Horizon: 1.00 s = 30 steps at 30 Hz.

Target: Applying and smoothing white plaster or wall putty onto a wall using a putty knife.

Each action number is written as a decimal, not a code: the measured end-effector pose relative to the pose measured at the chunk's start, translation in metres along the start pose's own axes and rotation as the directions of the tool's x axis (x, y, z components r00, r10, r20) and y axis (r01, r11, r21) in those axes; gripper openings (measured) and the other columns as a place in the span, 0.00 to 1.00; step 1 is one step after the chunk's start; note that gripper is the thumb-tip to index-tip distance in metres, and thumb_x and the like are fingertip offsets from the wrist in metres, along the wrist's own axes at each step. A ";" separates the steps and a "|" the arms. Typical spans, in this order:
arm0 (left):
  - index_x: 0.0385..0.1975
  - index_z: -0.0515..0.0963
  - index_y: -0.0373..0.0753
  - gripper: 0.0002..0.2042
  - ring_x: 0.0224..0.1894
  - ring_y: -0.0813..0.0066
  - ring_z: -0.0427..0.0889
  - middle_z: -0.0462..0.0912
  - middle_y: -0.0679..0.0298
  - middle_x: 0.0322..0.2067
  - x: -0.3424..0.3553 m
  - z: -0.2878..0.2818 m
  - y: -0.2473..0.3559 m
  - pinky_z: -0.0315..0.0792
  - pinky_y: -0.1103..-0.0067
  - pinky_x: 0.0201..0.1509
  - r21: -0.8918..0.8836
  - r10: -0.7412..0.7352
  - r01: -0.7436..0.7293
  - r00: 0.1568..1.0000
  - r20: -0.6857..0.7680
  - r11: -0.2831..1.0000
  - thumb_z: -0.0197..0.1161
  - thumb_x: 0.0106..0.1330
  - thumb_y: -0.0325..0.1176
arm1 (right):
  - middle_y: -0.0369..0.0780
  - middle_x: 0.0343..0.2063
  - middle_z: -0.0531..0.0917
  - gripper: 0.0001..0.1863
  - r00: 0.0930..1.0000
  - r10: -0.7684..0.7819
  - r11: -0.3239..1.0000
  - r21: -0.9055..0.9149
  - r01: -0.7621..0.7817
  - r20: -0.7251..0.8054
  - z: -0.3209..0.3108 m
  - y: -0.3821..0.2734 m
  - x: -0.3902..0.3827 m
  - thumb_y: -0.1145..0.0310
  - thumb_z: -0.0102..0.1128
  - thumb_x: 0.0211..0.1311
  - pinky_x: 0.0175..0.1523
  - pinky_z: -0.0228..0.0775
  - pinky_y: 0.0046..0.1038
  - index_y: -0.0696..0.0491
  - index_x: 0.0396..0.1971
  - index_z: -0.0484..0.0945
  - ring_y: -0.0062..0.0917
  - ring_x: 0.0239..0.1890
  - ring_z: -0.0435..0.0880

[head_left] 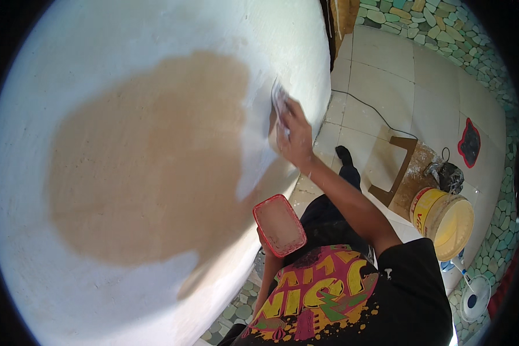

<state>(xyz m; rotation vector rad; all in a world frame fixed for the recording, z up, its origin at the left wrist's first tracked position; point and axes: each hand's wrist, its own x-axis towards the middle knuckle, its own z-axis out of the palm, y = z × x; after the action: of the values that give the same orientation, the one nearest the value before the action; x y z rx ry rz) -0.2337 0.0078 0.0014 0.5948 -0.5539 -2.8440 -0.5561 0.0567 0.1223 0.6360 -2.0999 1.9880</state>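
Note:
My right hand (296,136) is closed round a crumpled greyish-white piece (280,99), pressed to the white wall (282,34) near its right edge. Whether this piece is a rag or sandpaper I cannot tell. Below it, in front of my chest, my left hand (265,242) grips a red rectangular tub (279,225) from its left side; most of those fingers are hidden. Pale beige matter fills the tub, and smears mark its rim. A large shadow falls across the wall to the left of my right hand.
To the right, a yellow-labelled bucket (442,224) stands by a brown board (412,173) with white powder and a dark bundle (448,177). A black cable (380,113) crosses the tiled floor. Farther right lie a red-edged dark mat (469,143) and a round white lid (476,298).

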 end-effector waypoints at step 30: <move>0.74 0.60 0.44 0.34 0.66 0.51 0.74 0.69 0.54 0.69 -0.047 0.004 0.002 0.74 0.50 0.64 0.007 0.061 -0.062 0.942 -0.330 0.998 0.48 0.75 0.58 | 0.48 0.52 0.81 0.24 0.986 0.119 0.954 0.262 -0.146 0.116 -0.027 -0.012 -0.024 0.88 0.47 0.55 0.64 0.67 0.25 0.65 0.53 0.78 0.32 0.57 0.81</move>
<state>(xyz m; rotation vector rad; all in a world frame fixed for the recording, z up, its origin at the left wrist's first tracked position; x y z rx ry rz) -0.1925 0.0193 0.0215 1.0085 -0.4961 -2.6043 -0.5340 0.0878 0.1255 0.6661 -1.9885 2.3923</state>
